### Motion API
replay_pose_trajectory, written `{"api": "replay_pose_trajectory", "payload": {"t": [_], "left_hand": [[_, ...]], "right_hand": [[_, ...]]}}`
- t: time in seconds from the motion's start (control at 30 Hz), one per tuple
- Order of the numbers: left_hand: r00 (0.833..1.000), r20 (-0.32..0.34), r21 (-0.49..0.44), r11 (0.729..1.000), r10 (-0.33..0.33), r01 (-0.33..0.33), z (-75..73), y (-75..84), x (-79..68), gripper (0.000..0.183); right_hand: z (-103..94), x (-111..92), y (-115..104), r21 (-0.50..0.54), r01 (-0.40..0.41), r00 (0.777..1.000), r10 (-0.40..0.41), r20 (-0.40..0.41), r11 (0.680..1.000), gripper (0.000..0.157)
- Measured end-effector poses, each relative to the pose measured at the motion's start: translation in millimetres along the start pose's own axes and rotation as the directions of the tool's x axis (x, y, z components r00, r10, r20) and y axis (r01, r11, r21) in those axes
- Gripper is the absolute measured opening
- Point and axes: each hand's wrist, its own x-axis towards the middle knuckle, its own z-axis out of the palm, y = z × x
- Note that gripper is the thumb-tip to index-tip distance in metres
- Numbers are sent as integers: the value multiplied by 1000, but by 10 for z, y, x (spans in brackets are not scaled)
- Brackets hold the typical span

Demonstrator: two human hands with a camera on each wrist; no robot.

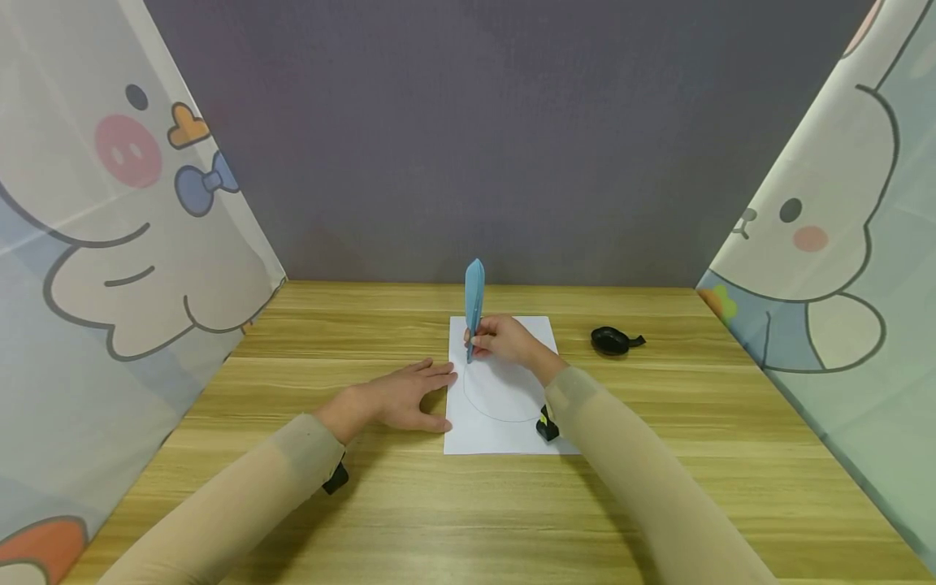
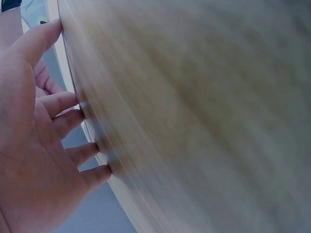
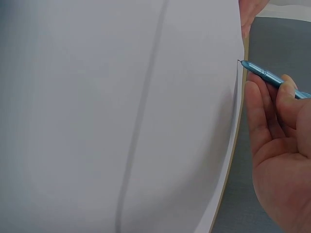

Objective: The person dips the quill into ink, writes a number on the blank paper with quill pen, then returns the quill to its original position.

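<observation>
My right hand (image 1: 506,339) pinches a blue pen (image 1: 474,302) with a broad feather-shaped top. In the right wrist view the tip of the pen (image 3: 265,74) is right at the white paper (image 3: 97,97). A thin curved line (image 1: 504,419) runs over the sheet of paper (image 1: 475,439), from near the pen tip down and round to the right, where my right forearm hides part of it. My left hand (image 1: 409,396) lies with spread fingers on the table at the paper's left edge, thumb and fingertips close to that edge.
A small black rounded object (image 1: 611,341) with a short tab lies right of the paper on the wooden table (image 1: 395,512). A grey panel (image 1: 497,138) stands behind, and cartoon-printed cloths (image 1: 219,268) flank both sides. Black wrist gear (image 1: 547,426) shows beneath my right sleeve.
</observation>
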Motion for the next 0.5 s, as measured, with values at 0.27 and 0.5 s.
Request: {"api": "replay_pose_trajectory", "payload": {"t": [0.27,0.5], "left_hand": [[1000,1,2,1000,4,-4,-7,4,-2,93],[1000,0,1,1000,4,-4,-5,-3,3,93]], "right_hand": [[0,8,10,12,11,1000,-11,25,1000,20],[8,-11,-1,19,28,998,-29,47,999,21]]}}
